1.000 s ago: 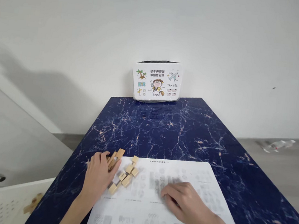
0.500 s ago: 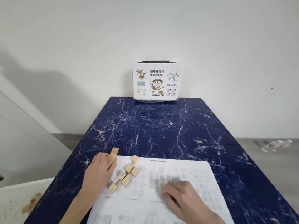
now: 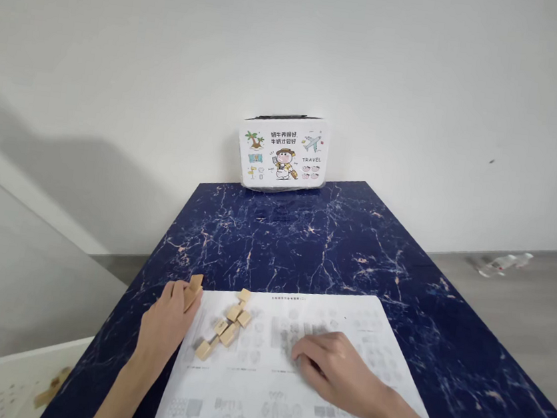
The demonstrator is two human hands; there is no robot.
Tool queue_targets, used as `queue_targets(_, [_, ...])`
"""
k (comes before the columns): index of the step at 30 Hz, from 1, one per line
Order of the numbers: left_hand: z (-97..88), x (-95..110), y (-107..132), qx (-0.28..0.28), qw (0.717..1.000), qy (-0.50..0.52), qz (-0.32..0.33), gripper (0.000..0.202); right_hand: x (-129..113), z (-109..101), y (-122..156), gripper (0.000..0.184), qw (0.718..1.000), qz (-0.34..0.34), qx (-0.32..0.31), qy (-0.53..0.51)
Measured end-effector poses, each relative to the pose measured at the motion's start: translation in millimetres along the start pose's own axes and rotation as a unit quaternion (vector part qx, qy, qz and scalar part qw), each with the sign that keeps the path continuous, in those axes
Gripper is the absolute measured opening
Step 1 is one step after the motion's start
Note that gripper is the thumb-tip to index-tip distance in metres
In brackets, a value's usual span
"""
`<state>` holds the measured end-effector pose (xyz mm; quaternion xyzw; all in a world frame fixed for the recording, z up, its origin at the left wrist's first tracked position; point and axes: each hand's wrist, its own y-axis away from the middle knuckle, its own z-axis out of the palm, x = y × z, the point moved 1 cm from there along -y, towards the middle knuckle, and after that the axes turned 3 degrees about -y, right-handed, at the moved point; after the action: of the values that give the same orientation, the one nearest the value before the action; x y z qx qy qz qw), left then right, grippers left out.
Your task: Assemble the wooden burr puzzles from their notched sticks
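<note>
My left hand [image 3: 165,322] is at the upper left edge of a white printed sheet [image 3: 238,389]. Its fingers are closed around a light wooden block piece [image 3: 194,288], whose upper end sticks out above them. Just right of that hand, a chain of several small joined wooden cubes [image 3: 229,333] lies slantwise on the sheet. My right hand [image 3: 333,369] rests on the middle right of the same sheet, fingers curled in, with nothing visible in it. Grey puzzle diagrams and small print cover the paper; part of them is hidden under this hand.
A white case [image 3: 285,153] with cartoon prints stands at the far end of the dark blue marbled table [image 3: 284,250], against the wall. Below left is a white perforated basket [image 3: 2,382] with wooden pieces [image 3: 51,388] inside. Clear bottles [image 3: 503,263] lie on the floor at right.
The view has turned slightly, so everything sits further left. My left hand has also drawn a little left, away from the cubes, with the wooden piece. My right hand stays on the sheet.
</note>
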<state>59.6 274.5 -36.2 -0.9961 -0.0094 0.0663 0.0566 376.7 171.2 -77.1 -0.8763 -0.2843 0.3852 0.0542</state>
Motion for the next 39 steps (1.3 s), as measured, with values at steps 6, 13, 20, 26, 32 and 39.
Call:
queue_targets(6, [-1.1,-6.8,-3.9,-0.006,0.999,0.028,-0.016,0.033,-1.1,-1.2,0.0,0.027,1.0,-0.004,0.008,-0.001])
queue_targets(13, [-1.5,-16.6,-10.9,0.026,1.0,0.004,-0.017,0.036,-0.7,-2.0,0.4,0.027,1.0,-0.007,0.01,-0.001])
queue_targets(20, [-10.9,-18.3,-16.4,0.059,0.996,0.064,-0.022,0.038,-0.9,-2.2,0.4,0.027,1.0,0.0,0.01,-0.015])
queue_targets(26, [-50.6,27.1,10.4,0.023,0.919,0.394,-0.005,0.044,1.0,-2.7,-1.3,0.026,0.993,0.058,0.012,-0.101])
queue_targets(32, [-48.8,101.7,48.6,-0.219,0.769,0.59,0.112,0.035,5.0,-15.1,-6.1,0.032,0.912,0.175,0.046,-0.368])
queue_targets(39, [-25.0,142.0,59.8,-0.295,0.692,0.642,0.151,0.036,7.5,-19.6,-9.7,0.045,0.878,0.21,0.087,-0.421])
